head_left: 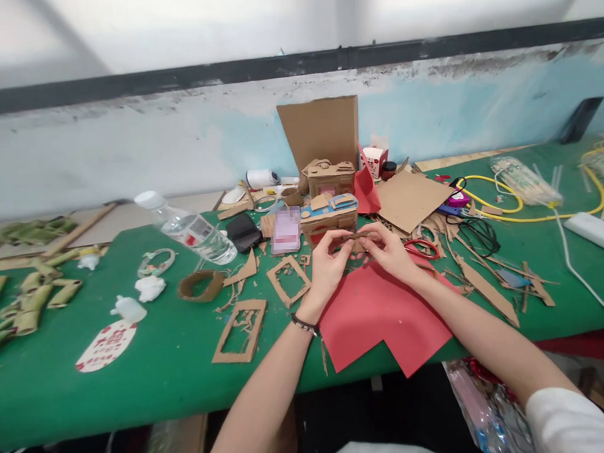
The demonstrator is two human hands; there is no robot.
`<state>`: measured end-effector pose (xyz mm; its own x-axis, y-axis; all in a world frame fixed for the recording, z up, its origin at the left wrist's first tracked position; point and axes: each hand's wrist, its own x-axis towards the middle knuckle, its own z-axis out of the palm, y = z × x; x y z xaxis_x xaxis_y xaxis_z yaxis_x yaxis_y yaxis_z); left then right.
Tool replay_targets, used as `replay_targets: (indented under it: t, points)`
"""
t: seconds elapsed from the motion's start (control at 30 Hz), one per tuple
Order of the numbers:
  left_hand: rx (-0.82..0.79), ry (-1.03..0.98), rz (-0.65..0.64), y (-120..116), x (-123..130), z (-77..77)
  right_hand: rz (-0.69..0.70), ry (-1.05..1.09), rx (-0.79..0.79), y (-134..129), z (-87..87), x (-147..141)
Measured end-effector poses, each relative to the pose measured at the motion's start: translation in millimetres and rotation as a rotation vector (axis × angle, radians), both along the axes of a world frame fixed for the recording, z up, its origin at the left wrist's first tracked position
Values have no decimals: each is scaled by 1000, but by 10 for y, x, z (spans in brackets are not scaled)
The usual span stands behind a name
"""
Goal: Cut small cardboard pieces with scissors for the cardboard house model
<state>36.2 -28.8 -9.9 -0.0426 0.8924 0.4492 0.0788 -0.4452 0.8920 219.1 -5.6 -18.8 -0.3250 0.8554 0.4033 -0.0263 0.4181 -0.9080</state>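
Note:
Between the fingertips of both hands is a thin strip of brown cardboard [353, 237]. My left hand [328, 264] is closed on its left end, and my right hand [387, 251] pinches the right end. Under the hands lies a red sheet of paper [380, 310], notched at its near edge. Just beyond the fingers stands a cardboard model shaped like a camera, with blue paper on top [330, 213]; behind it is a second, plain brown cardboard camera model [331, 178]. Red-handled scissors [423, 249] rest close to my right wrist.
Cardboard frames [240, 331], a cardboard ring [201, 285] and a tilted water bottle [186, 228] are to the left on the green table [179, 385]. A phone [285, 230] stands behind. Cardboard scraps [487, 288], a yellow hose [511, 210] and a white power strip [595, 234] lie right.

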Motion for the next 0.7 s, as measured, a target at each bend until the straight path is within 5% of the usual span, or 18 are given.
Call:
replay_targets:
  t: [0.27,0.5,0.7]
  points:
    - [165,263,133,-93,-32,58,-154,-237,194,-61,-9,-13]
    - [118,247,64,-66,-21,44,-158,-209,205,-60,-18,35]
    - [167,272,84,-78,-30,46,-240,-354,382,-79,34,54]
